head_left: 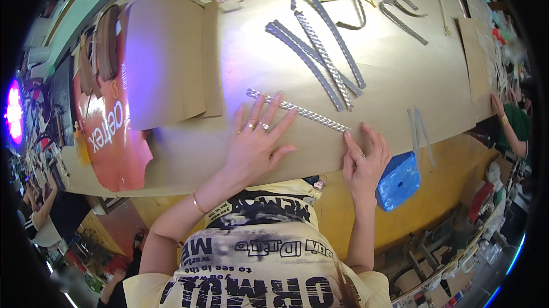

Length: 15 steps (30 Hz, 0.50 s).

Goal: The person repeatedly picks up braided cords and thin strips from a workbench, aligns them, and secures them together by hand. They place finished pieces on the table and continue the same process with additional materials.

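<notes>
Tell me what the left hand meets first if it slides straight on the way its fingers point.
Past the silver braided strip under it, the left hand would likely meet the leftmost grey strip ahead, though depth is hard to judge.

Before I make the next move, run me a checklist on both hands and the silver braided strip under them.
1. Left hand on the silver braided strip: ok, fingers spread across its left part.
2. Right hand at the strip's right end: ok, fingertips there.
3. Right-hand pinch closed on it: cannot tell.
4. Strip straight: ok, no obvious bend.
5. Strip apart from the grey strips: ok, those lie farther up the table.
6. Strip's underside: cannot tell, hidden.
</notes>
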Motion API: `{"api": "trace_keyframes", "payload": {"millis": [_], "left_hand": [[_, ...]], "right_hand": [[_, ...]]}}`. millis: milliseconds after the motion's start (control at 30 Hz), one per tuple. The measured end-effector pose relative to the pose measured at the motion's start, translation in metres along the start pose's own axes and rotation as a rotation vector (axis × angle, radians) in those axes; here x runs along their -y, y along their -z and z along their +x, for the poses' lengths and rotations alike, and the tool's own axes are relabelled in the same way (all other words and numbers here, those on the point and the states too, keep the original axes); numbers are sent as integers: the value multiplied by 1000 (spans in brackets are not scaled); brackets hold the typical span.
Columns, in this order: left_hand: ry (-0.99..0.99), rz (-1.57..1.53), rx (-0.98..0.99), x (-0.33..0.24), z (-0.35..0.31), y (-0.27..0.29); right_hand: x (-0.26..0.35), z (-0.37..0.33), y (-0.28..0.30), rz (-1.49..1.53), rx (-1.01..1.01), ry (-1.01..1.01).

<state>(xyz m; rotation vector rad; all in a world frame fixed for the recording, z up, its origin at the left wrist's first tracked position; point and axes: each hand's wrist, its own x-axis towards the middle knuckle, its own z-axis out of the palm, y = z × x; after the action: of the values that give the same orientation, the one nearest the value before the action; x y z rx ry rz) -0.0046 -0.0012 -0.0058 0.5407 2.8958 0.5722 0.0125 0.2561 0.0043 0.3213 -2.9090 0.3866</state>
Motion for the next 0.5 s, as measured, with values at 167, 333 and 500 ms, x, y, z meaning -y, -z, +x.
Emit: {"api": "trace_keyframes", "payload": {"millis": [167, 333, 500], "left_hand": [[30, -5, 13, -1, 0, 3], [41, 16, 28, -2, 1, 4], [42, 37, 27, -3, 2, 3]], "right_hand": [[-25, -12, 19, 52, -167, -188], [-55, -2, 35, 207, -343, -608], [-74, 13, 36, 65, -243, -746]]}}
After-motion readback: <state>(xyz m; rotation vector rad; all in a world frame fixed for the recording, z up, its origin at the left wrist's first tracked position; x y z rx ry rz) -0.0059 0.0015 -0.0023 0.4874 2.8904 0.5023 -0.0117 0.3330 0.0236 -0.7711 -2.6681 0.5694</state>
